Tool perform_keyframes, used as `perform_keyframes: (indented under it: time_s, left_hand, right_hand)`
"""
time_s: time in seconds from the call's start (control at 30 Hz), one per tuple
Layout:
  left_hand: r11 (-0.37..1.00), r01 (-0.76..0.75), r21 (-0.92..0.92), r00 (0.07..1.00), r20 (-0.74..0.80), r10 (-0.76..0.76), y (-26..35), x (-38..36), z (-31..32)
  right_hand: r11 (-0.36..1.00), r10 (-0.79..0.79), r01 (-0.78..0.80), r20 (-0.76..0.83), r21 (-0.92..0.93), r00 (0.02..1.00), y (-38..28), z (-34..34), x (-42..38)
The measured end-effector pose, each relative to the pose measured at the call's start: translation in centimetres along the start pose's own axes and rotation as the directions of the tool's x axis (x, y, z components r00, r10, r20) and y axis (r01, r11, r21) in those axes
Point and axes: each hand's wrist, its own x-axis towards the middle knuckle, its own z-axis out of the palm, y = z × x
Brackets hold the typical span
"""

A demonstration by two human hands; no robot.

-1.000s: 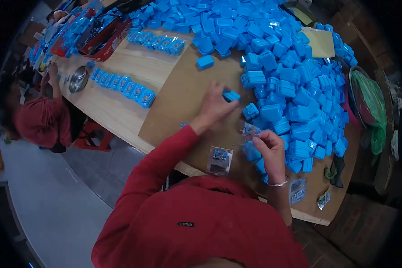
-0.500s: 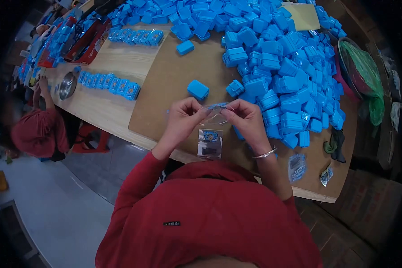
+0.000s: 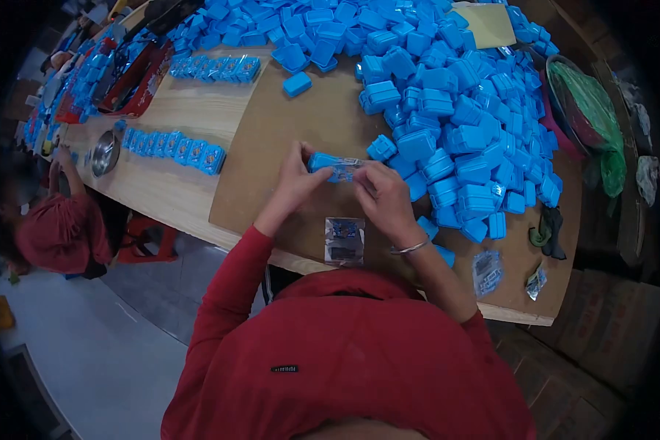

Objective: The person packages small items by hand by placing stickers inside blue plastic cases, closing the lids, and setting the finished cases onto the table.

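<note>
My left hand (image 3: 295,183) is closed around a small blue plastic box (image 3: 320,160) above the brown board. Clear plastic wrap (image 3: 347,171) with printed patches covers the box's right end. My right hand (image 3: 386,196) pinches the wrap at its right side, its fingertips close to the box. Just below the hands, a stack of printed clear wrappers (image 3: 344,242) lies near the table's front edge. To the right of my right hand rises a large heap of blue boxes (image 3: 462,139).
Two rows of wrapped boxes (image 3: 172,147) stand on the left. Near the front right lie a plastic bag (image 3: 488,273) and a crumpled wrapper (image 3: 537,281). A green bag (image 3: 594,117) hangs at the right. Another person (image 3: 62,227) sits at the far left beside a metal bowl (image 3: 105,152).
The blue box that lay on the board beyond my hands is now in my left hand, partly inside the clear wrap. My right hand has shifted slightly down and left.
</note>
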Motion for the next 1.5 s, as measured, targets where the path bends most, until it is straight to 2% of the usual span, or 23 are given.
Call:
perform_keyframes:
  time_s: [0.07, 0.17, 0.2, 0.27, 0.4, 0.5, 0.6, 0.7, 0.8, 0.9, 0.97, 1.0, 1.2, 1.27, 1.4, 1.5]
  left_hand:
    - [0.955, 0.060, -0.292, 0.993, -0.083, -0.087, 0.2, -1.0, -0.1]
    - [0.734, 0.133, -0.666, 0.983, -0.004, -0.182, 3.7, -3.0, -0.7]
    - [0.685, 0.140, -0.715, 0.983, 0.016, -0.183, 4.1, -3.4, -0.9]
    - [0.581, 0.144, -0.801, 0.984, 0.052, -0.172, 4.6, -3.9, -1.4]
    - [0.540, 0.109, -0.835, 0.987, 0.028, -0.157, 5.2, -4.2, -1.8]
    - [0.501, 0.104, -0.859, 0.986, 0.024, -0.163, 6.0, -4.6, -1.6]
    - [0.472, 0.113, -0.874, 0.986, 0.041, -0.161, 6.3, -4.9, -1.3]
    - [0.477, 0.109, -0.872, 0.987, 0.036, -0.159, 6.4, -5.2, -1.1]
    - [0.477, 0.082, -0.875, 0.990, 0.018, -0.136, 7.0, -5.5, -1.2]
    - [0.484, 0.091, -0.870, 0.993, 0.041, -0.113, 7.3, -6.1, -1.1]
    - [0.487, 0.111, -0.866, 0.992, 0.069, -0.103, 7.4, -6.6, -1.0]
    - [0.503, 0.115, -0.856, 0.993, 0.083, -0.086, 7.1, -6.7, -0.9]
    - [0.619, 0.089, -0.780, 0.990, 0.140, 0.033, 6.3, -7.1, -1.2]
    - [0.673, 0.066, -0.737, 0.988, 0.140, 0.057, 7.1, -7.3, -1.4]
    - [0.683, 0.027, -0.730, 0.991, 0.109, 0.078, 7.3, -7.1, -1.1]
    - [0.682, -0.011, -0.731, 0.992, 0.080, 0.102, 7.3, -7.2, -0.8]
  right_hand:
    - [0.999, -0.028, 0.028, 0.005, 0.028, 1.000, -0.2, 0.1, -0.1]
    - [0.999, 0.002, -0.004, 0.059, 0.033, 0.998, -1.1, -0.1, -0.1]
    - [0.999, 0.023, -0.025, 0.086, 0.027, 0.996, -1.3, -0.2, -0.2]
    - [0.985, 0.072, -0.084, 0.084, 0.153, 0.994, -1.4, 0.0, -0.3]
    - [0.929, 0.126, -0.157, 0.113, 0.335, 0.986, -1.6, -0.4, -0.2]
    - [0.941, 0.164, -0.195, 0.133, 0.276, 0.977, -1.7, -1.0, -0.4]
    - [0.876, 0.194, -0.225, 0.116, 0.426, 0.974, -1.6, -0.9, -0.7]
    - [0.897, 0.071, -0.137, 0.169, 0.421, 0.983, -1.7, -1.6, -0.6]
    - [0.888, 0.077, -0.170, 0.226, 0.427, 0.971, -1.6, -1.9, -0.8]
    - [0.836, 0.153, -0.218, 0.169, 0.504, 0.974, -2.1, -1.6, -0.8]
    - [0.810, 0.145, -0.202, 0.145, 0.551, 0.979, -2.4, -1.7, -0.6]
    - [0.796, 0.142, -0.192, 0.133, 0.574, 0.981, -2.4, -1.8, -0.5]
    - [0.490, 0.239, -0.316, 0.223, 0.813, 0.945, -2.5, -2.1, 0.0]
    - [0.486, 0.245, -0.312, 0.215, 0.817, 0.945, -2.4, -1.9, -0.1]
    - [0.457, 0.277, -0.332, 0.222, 0.825, 0.935, -2.6, -1.8, -0.2]
    - [0.492, 0.290, -0.342, 0.219, 0.801, 0.931, -3.2, -1.9, -0.1]
